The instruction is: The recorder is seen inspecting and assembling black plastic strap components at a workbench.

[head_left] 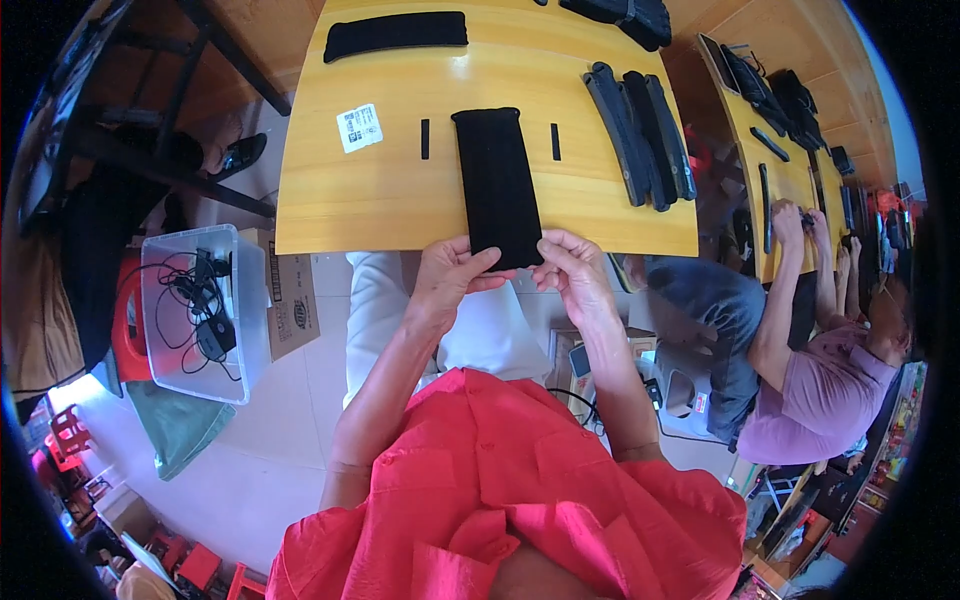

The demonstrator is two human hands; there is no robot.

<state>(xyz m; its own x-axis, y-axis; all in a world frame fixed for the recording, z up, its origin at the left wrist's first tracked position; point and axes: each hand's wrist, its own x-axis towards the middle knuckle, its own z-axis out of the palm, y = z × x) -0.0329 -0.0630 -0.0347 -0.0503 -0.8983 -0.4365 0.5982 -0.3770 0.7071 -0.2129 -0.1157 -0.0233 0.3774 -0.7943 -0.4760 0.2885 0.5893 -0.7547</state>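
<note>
A flat, black rectangular fabric pouch (497, 180) lies lengthwise on the yellow wooden table (370, 210), its near end reaching over the front edge. My left hand (452, 277) pinches the pouch's near left corner, thumb on top and fingers beneath. At the near right corner my right hand (573, 270) grips the cloth between thumb and fingers. One short black strip (425, 139) is on the table left of the pouch, and another black strip (556, 142) lies to its right. Farther left is a white printed label sheet (359, 128).
Several long dark folded pieces (645, 135) lie at the table's right, and another black pouch (395, 36) at the far left. A clear plastic bin (195, 310) with black cables stands on the floor at left. A person in a purple shirt (820, 400) works at right.
</note>
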